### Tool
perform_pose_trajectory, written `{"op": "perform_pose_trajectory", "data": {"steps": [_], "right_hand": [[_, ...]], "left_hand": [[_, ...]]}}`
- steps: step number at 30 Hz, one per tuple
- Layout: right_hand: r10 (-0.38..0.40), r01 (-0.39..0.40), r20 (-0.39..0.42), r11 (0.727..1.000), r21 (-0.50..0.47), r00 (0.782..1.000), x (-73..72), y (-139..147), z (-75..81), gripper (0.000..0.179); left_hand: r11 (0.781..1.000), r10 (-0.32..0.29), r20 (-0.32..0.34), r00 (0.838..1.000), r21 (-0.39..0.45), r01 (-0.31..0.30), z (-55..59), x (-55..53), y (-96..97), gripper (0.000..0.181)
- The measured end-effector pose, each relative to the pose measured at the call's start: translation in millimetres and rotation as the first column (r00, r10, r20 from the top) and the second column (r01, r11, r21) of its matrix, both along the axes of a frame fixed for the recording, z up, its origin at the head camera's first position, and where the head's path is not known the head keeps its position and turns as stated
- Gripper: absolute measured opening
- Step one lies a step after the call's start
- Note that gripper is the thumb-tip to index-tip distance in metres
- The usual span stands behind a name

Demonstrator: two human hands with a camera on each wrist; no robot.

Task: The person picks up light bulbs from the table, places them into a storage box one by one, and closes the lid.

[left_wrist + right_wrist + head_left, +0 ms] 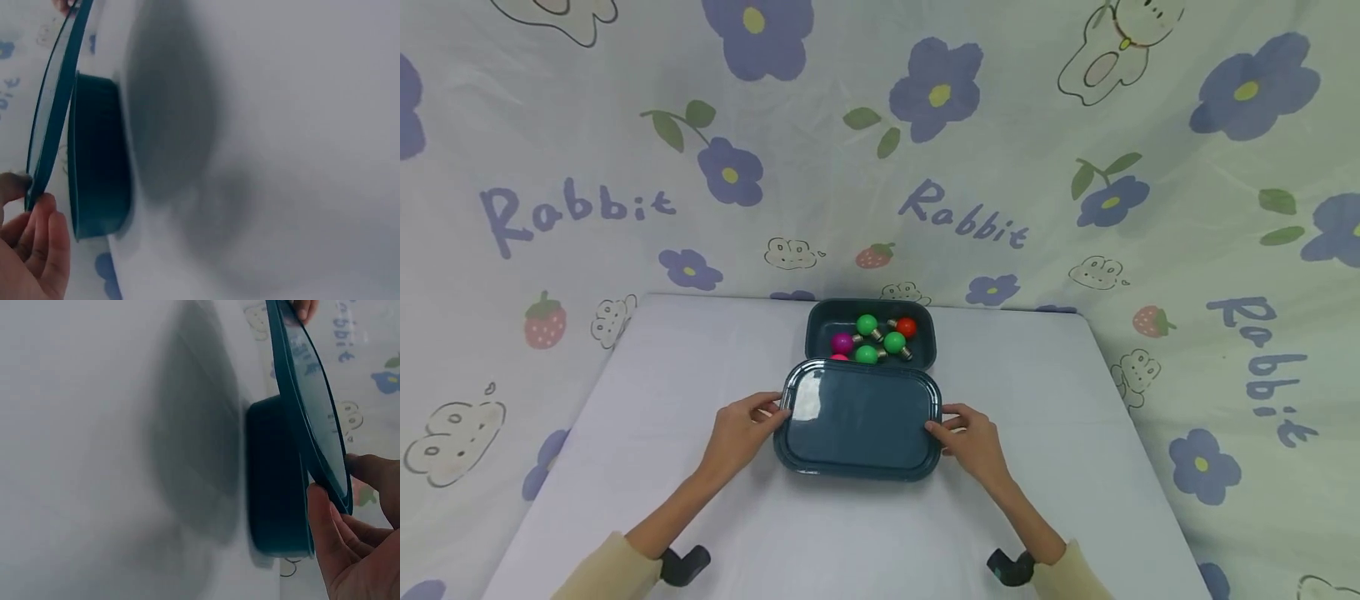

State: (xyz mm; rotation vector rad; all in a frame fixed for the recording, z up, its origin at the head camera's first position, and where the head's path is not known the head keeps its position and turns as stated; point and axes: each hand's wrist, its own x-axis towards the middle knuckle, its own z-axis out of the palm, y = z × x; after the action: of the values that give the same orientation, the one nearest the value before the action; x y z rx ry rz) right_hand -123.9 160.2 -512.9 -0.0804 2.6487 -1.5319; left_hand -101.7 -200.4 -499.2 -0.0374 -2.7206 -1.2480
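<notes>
A dark teal lid [859,421], rectangular with rounded corners, is held level above the table. My left hand [743,429] pinches its left edge, thumb on top and fingers beneath. At the opposite edge my right hand [972,442] pinches it the same way. Behind the lid a matching box [822,315] stands on the table, its front part hidden by the lid in the head view. Inside lie several bulbs, among them a red bulb [907,327], a purple bulb [842,342] and a green bulb [867,324]. Both wrist views show the lid raised off the table, tilted near the box [100,156].
The box stands near the back edge of the white table [700,350]. A printed cloth [820,167] with flowers and rabbits hangs behind and beside the table. A dark wrist strap piece [685,565] shows at each sleeve.
</notes>
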Motion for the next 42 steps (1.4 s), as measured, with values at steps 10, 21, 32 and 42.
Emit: {"op": "perform_pose_trajectory", "data": {"steps": [10,21,32,42], "right_hand": [[-0.026,0.054,-0.166,0.985,0.164,0.986,-32.7,0.0,32.9,0.034],[-0.011,0.068,-0.198,0.956,0.286,0.98,-54.9,2.9,52.5,0.037],[0.018,0.055,-0.195,0.93,0.364,0.981,-67.0,2.2,57.7,0.043],[0.003,0.099,-0.28,0.932,0.35,0.96,-74.0,4.9,65.7,0.045]], "left_hand": [[0.989,0.046,-0.086,0.995,-0.14,-0.057,24.8,-34.0,13.9,0.03],[0.971,0.028,-0.113,0.993,-0.234,-0.053,36.0,-54.5,21.4,0.039],[0.963,0.031,-0.119,0.992,-0.261,-0.062,39.1,-61.1,28.1,0.042],[0.971,0.005,-0.261,0.965,-0.227,-0.067,42.4,-70.0,33.9,0.04]]}}
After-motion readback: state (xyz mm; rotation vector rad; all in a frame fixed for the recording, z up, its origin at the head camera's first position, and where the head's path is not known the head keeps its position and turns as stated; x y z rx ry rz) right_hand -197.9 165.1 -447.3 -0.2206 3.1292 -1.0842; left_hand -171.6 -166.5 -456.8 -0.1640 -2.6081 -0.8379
